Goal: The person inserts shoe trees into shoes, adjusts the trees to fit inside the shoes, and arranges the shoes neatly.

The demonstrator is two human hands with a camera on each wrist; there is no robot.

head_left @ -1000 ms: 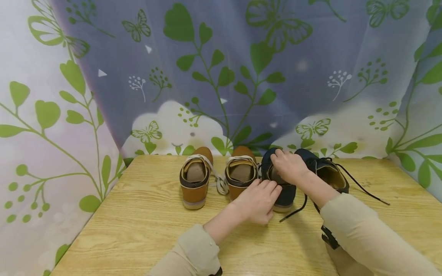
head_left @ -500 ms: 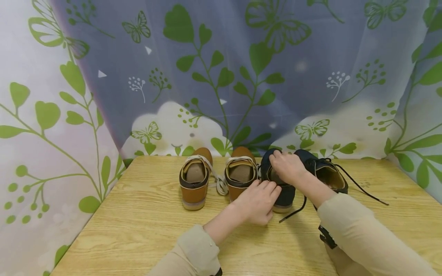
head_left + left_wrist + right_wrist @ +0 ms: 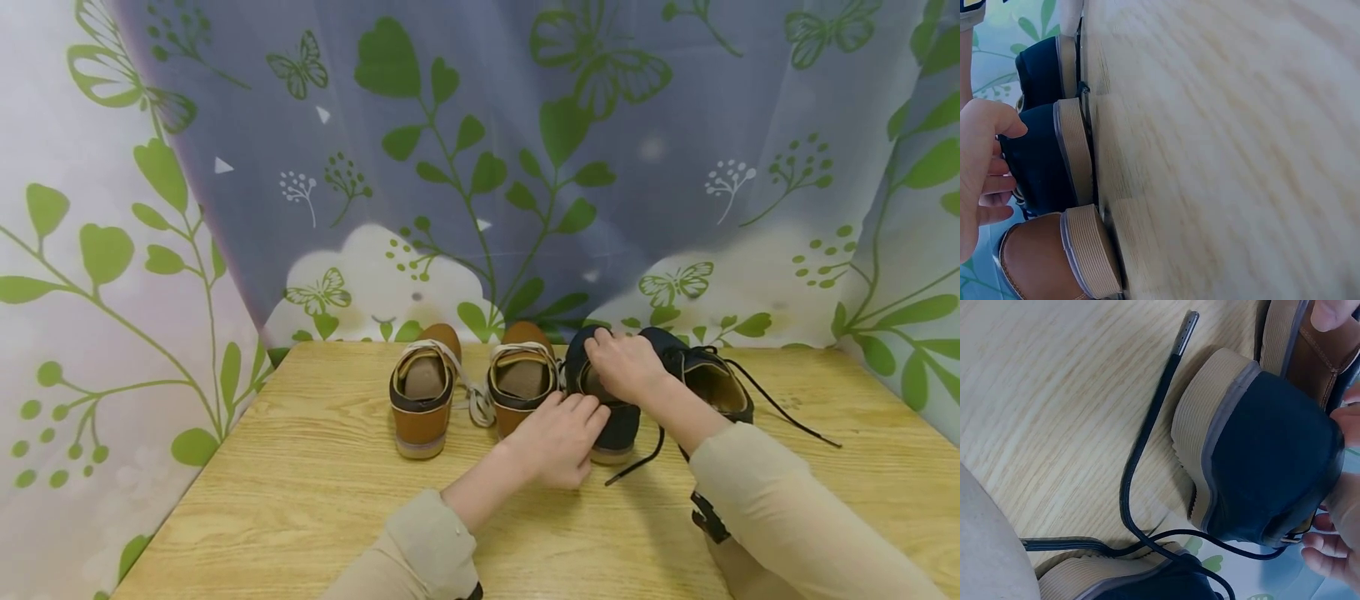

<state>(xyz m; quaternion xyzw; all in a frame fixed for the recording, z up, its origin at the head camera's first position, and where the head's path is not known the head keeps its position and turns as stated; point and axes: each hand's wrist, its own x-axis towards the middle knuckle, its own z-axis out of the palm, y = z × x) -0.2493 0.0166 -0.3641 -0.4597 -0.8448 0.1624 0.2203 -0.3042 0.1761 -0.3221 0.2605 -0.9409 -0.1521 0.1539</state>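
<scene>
Two navy shoes stand side by side, toes toward the cloth. My left hand [image 3: 561, 440] is at the heel of the left navy shoe [image 3: 619, 427], its fingers curled at the collar. In the left wrist view the thumb [image 3: 1015, 127] overlaps that shoe's dark heel [image 3: 1038, 162]. My right hand [image 3: 630, 364] reaches over the same shoe from above and grips its upper, covering much of the opening. In the right wrist view some fingers [image 3: 1329, 547] lie by its collar. The right navy shoe [image 3: 712, 383] sits beneath my right forearm, with loose dark laces [image 3: 1141, 450] trailing on the table.
Two brown shoes, the left one [image 3: 422, 400] and the right one [image 3: 519, 375], stand left of the navy pair, pale laces [image 3: 480, 404] between them. The wooden table [image 3: 315, 483] ends at a leaf-and-butterfly patterned cloth [image 3: 450, 167].
The head view has shifted slightly. Both hands and all the shoes keep the same positions relative to each other.
</scene>
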